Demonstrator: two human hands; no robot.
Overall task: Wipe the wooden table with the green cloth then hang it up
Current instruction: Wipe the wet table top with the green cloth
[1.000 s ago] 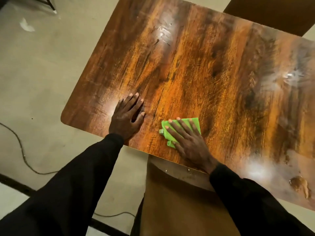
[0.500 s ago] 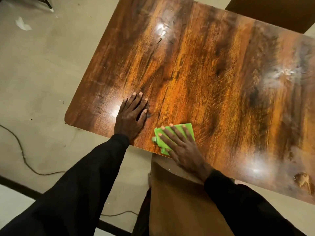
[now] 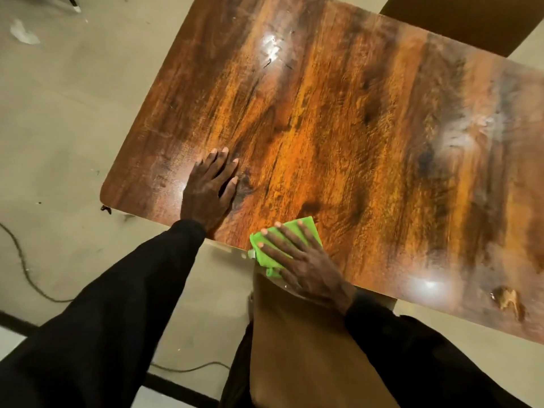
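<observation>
Nearest the camera, two black sleeves reached forward over a brown chair back tucked against the near edge of the wooden table. The right hand lay palm down at that near edge, fingers straight and slightly spread, pressing flat on the folded green cloth. The cloth sat on the tabletop right at the near edge, with its near corner hanging just past it above the chair; most of the cloth was covered by the hand, and only its left and far margins showed.

To the left and a little farther in, the left hand rested flat on bare wood, fingers close together and pointing away, the thumb slightly apart, holding nothing. The two hands were near each other but not touching.

Farther across, the glossy top showed bright reflections and smeary streaks, with a small pale chipped patch near the right near edge. Beyond the table's far side stood a dark piece of furniture. On the pale floor to the left lay a thin cable and, far left, a white scrap.
</observation>
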